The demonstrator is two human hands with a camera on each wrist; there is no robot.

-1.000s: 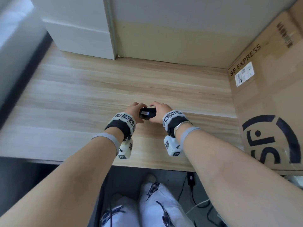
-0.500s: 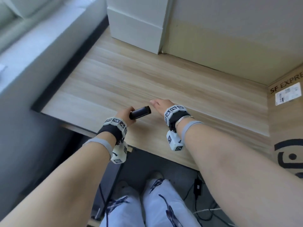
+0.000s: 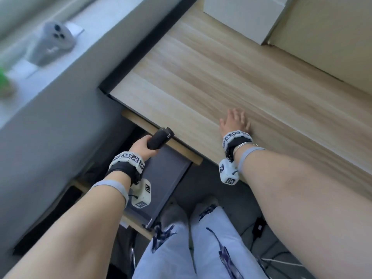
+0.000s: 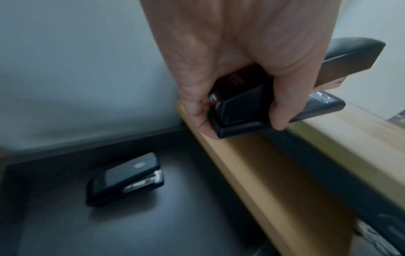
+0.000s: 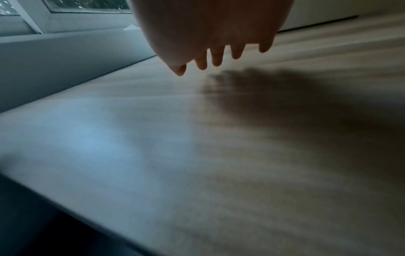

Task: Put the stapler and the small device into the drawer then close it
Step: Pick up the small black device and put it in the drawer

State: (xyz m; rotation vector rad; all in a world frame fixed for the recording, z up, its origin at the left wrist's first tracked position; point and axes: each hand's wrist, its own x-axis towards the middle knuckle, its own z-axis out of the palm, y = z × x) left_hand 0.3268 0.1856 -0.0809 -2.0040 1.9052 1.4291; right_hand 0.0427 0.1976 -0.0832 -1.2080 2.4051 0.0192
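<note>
Moved stapler (image 4: 274, 97) off table (image 3: 231, 81), my left hand (image 4: 230, 57) gripping it above open drawer (image 4: 153, 225); small device (image 4: 124, 178) inside; right hand (image 3: 235, 122) flat, fingers (image 5: 217, 57) straight.

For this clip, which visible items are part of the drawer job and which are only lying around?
Job:
stapler, gripped by the left hand
small device, already lying in the drawer
drawer, open

Lying about:
grey gadget on the windowsill
white box on the desk
right hand, idle over the desk
</note>
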